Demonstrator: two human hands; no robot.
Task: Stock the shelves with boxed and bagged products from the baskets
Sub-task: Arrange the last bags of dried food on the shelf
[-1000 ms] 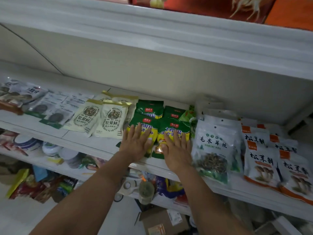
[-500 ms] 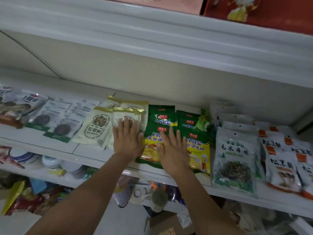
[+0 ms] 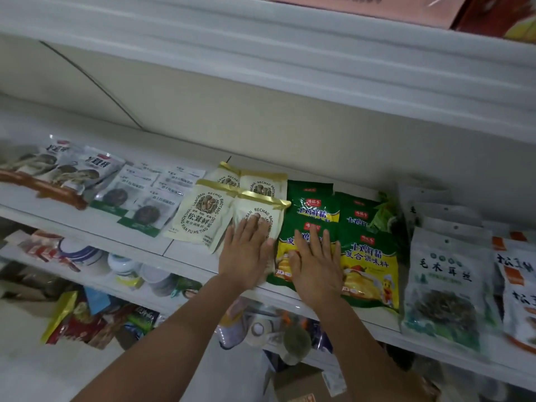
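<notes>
Now left hand (image 3: 246, 258) and right hand (image 3: 316, 269) press flat-fingered (lower centre) on cream pouch (image 3: 261, 208) and green bag (image 3: 311, 226); dragging could spill them off shelf (image 3: 188, 252).

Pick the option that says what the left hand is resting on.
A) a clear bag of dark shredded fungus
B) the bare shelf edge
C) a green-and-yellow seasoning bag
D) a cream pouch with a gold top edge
D: the left hand lies flat, fingers straight, on the cream pouch, while the right hand lies on the green-and-yellow bag beside it.
</notes>
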